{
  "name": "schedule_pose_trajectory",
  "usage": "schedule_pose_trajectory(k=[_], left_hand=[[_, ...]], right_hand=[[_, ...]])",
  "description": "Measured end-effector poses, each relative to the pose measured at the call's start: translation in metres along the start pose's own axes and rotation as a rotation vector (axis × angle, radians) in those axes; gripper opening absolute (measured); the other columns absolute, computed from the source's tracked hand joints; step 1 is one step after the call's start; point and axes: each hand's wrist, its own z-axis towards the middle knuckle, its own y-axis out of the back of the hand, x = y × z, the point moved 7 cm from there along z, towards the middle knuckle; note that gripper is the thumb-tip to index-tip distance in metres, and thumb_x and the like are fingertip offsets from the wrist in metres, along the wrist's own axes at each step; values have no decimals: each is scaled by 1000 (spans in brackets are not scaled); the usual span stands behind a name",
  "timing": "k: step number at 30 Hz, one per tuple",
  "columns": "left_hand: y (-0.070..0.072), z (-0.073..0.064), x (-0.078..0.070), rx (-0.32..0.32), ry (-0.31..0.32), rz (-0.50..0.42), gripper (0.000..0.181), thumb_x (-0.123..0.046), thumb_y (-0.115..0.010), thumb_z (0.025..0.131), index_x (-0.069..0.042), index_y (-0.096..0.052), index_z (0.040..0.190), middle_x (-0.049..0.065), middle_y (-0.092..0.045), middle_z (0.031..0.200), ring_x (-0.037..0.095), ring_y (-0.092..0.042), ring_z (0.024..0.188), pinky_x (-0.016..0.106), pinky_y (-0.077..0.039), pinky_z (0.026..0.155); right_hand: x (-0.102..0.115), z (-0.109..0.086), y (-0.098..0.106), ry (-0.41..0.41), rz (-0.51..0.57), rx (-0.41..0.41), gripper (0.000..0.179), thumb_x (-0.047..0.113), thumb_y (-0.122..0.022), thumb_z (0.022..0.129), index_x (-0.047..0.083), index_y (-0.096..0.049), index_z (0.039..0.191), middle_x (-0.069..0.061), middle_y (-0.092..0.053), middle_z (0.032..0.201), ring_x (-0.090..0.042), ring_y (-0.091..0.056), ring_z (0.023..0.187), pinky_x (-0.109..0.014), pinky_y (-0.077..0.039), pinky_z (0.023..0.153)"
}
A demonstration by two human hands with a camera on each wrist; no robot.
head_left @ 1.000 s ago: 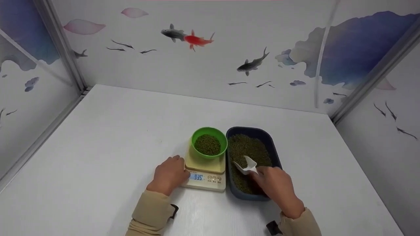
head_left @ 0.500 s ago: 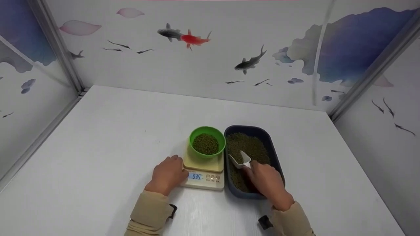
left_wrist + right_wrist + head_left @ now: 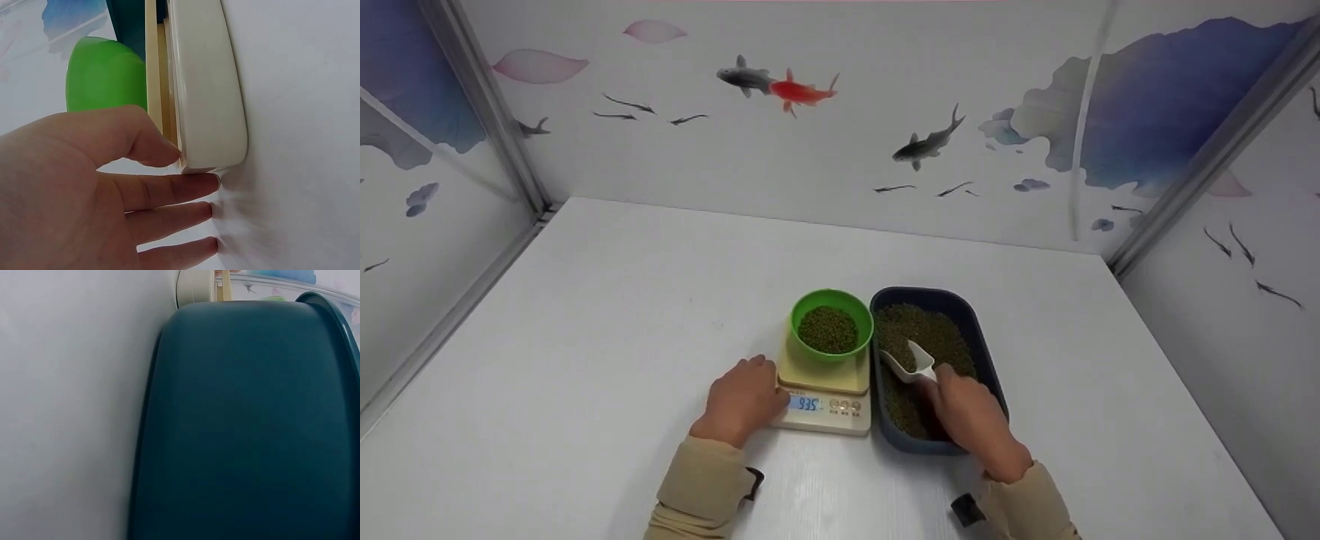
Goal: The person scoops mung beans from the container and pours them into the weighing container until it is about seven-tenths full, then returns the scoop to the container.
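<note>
In the head view my right hand (image 3: 971, 416) grips the handle of a white scoop (image 3: 921, 365), whose bowl holds small green beans. The scoop is inside a dark blue tub (image 3: 924, 447), over a bed of the same beans (image 3: 934, 331). My left hand (image 3: 741, 401) rests against the left front corner of a cream kitchen scale (image 3: 832, 422) with a lit display. The left wrist view shows the thumb at its top edge and straight fingers (image 3: 194, 185) along its side and the table. A green bowl (image 3: 826, 358), part filled with beans, stands on the weighing plate.
Scale and tub stand side by side on a white table (image 3: 622, 315). Fish-printed wall panels (image 3: 840, 165) enclose the back and sides. In the right wrist view the tub's outer wall (image 3: 247, 422) fills most of the picture, and the right hand is out of sight.
My right hand has pushed the scoop forward and left through the beans, and it is nearly still over the last half second. The left hand stays at the scale.
</note>
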Motion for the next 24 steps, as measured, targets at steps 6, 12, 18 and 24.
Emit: schedule_pose_trajectory(k=[6,12,18,24], left_hand=[[1,0,0,-19,-10,-1,26,-18,-55,77,1,-60,95,10,-57,98,28,-54,90,44,-45,72],[2,-1,0,-30,-14,-3,21,-16,-55,76,0,-59,89,8,-55,88,25,-53,82,43,-45,67],[1,-1,1,-25,-7,5,23,-18,-56,77,0,-59,91,7,-55,88,25,-53,82,43,-45,68],[0,0,2,-18,-7,-1,24,-18,-56,77,0,-60,92,7,-54,88,25,-52,82,43,-45,69]], right_hand=[[-2,0,2,-35,36,2,23,31,-48,92,11,-44,80,1,-38,54,-13,-37,42,-29,-30,42],[-7,2,4,-75,64,-8,25,33,-47,92,10,-45,82,0,-39,54,-14,-37,42,-30,-30,43],[-8,2,5,-83,66,-27,26,34,-47,92,10,-45,83,0,-40,56,-15,-39,45,-30,-31,45],[-11,1,7,-83,88,-38,25,35,-46,92,10,-44,85,0,-39,56,-15,-38,45,-30,-31,47]])
